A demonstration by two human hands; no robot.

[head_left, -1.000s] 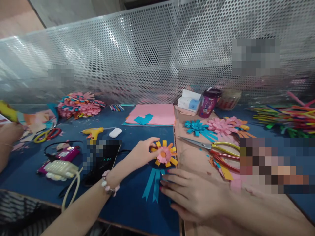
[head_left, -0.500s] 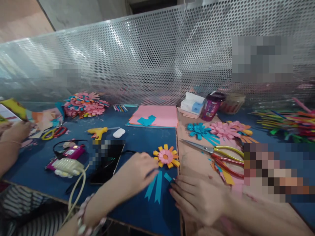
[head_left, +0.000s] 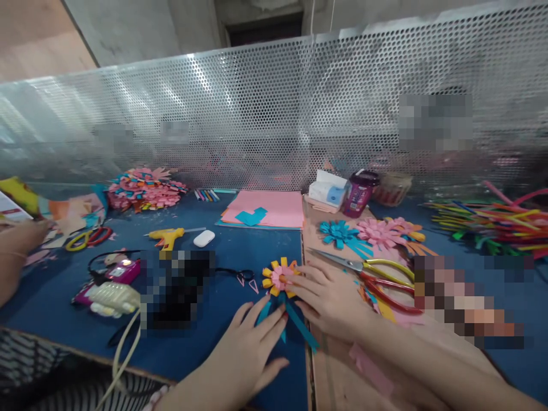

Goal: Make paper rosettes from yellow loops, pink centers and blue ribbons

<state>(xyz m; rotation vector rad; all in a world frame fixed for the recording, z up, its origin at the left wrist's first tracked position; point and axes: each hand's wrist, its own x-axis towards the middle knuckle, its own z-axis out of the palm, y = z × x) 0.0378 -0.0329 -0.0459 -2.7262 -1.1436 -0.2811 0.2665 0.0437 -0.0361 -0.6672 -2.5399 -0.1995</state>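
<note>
A yellow and pink paper flower (head_left: pixel 272 275) lies on the blue table. My right hand (head_left: pixel 331 297) reaches in from the right with fingers stretched out, the fingertips over the flower's right side. Just below the flower, my left hand (head_left: pixel 252 345) rests with fingers spread on the blue paper strips (head_left: pixel 303 330). These strips fan out under the flower, partly covered by my left fingers. Beside my right hand, red and yellow handled scissors (head_left: pixel 363 265) lie with blades apart on the cardboard (head_left: pixel 338 371). Neither hand is closed on anything.
A yellow glue gun (head_left: pixel 169 237), a white case (head_left: pixel 204 238) and a dark phone (head_left: pixel 182 291) lie left. Pink paper sheets (head_left: pixel 274 202) are behind. Finished paper flowers (head_left: pixel 379 233) and a purple cup (head_left: pixel 358 194) stand right. Another person's hand (head_left: pixel 23 240) shows far left.
My right hand has moved up and left onto the flower. My left hand has come down from beside the flower to the strips, which now sit closer under it. The view has shifted slightly.
</note>
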